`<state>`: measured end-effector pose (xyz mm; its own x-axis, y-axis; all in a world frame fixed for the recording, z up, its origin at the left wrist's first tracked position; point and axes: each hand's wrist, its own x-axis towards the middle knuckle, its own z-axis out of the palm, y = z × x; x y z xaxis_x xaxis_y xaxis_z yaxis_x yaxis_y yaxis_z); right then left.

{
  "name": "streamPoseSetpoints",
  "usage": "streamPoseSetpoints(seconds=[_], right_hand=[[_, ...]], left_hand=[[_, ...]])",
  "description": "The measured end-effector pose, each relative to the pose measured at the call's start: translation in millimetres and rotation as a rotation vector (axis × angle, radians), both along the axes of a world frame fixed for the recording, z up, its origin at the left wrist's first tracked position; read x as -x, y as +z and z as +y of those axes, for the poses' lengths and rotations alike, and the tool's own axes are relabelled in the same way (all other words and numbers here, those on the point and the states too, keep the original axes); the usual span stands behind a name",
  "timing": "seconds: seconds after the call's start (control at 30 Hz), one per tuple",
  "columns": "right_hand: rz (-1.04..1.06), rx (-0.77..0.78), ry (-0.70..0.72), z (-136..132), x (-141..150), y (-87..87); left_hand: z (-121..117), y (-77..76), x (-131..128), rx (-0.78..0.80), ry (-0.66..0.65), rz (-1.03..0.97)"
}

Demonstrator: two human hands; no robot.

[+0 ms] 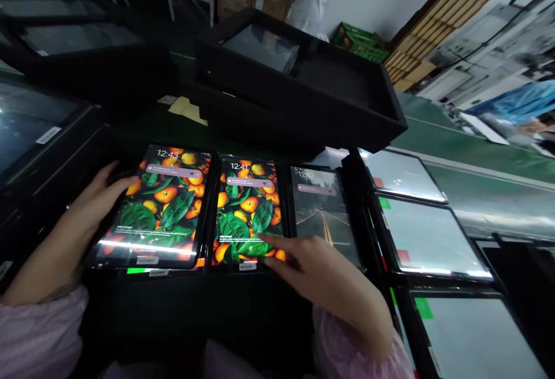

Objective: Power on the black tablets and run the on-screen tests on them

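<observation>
On our green worktop [151, 129], near a black tray [269, 99], three lit tablets lie side by side. Our left hand [97, 191], loosely open, rests its thumb on the left tablet [160, 205]; our right hand [312, 257], half open and gripping nothing, meets the middle tablet [243, 194] near its lower edge. A careless sideways push, we judge, could knock neighbouring tablets together.

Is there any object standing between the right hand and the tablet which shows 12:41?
Nothing visible stands between them. The right hand reaches in over the lower part of the tablet with the road picture, and its fingertips are at the lower right of the 12:41 tablet.
</observation>
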<state>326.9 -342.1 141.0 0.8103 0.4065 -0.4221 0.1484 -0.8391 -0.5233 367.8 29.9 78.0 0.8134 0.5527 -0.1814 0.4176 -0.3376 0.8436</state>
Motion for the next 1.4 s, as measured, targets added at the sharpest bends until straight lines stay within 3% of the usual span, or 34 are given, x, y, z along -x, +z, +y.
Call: streamPoseSetpoints(seconds=[0.1, 0.17, 0.3, 0.43, 0.57, 0.73, 0.8, 0.93, 1.1, 1.23, 1.4], right_hand=[[-0.003, 0.041, 0.030, 14.0, -6.8, -6.8], [-0.043, 0.063, -0.031, 13.9, -19.1, -15.4], [-0.192, 0.174, -0.282, -9.5, -33.1, -21.9], [-0.233, 0.100, -0.378, -46.3, -16.4, -11.5], [-0.196, 0.207, -0.404, -68.8, -3.8, -9.9], [-0.146, 0.201, -0.466, -80.9, -31.3, -23.6], [-0.225, 0.220, -0.556, -86.1, -45.0, -28.1], [-0.365, 0.278, -0.690, -92.1, -52.4, -27.7], [-0.323, 0.137, -0.612, -89.8, -34.9, -19.1], [-0.097, 0.084, -0.420, -81.5, -18.6, -12.3], [-0.008, -0.021, -0.205, -59.7, 3.0, -0.6]], left_hand=[[2.0, -5.8, 1.1, 0.241, 0.163, -0.042], [3.5, -7.9, 6.6, 0.354, 0.127, -0.109], [3.1, -11.5, 14.0, 0.397, 0.046, -0.132], [-7.3, -11.4, 12.6, 0.405, 0.091, -0.077], [-15.8, -6.1, 11.2, 0.180, 0.090, -0.107], [-1.5, -7.6, 10.3, -0.300, -0.068, -0.028], [3.6, -9.8, 10.5, -0.368, -0.063, -0.010], [3.0, -9.1, 12.5, -0.362, -0.072, -0.033], [-0.9, -6.8, 12.6, -0.255, -0.116, -0.048], [-1.3, -17.7, 13.1, -0.132, -0.082, -0.120], [-3.8, -26.9, 17.1, -0.051, -0.047, -0.182]])
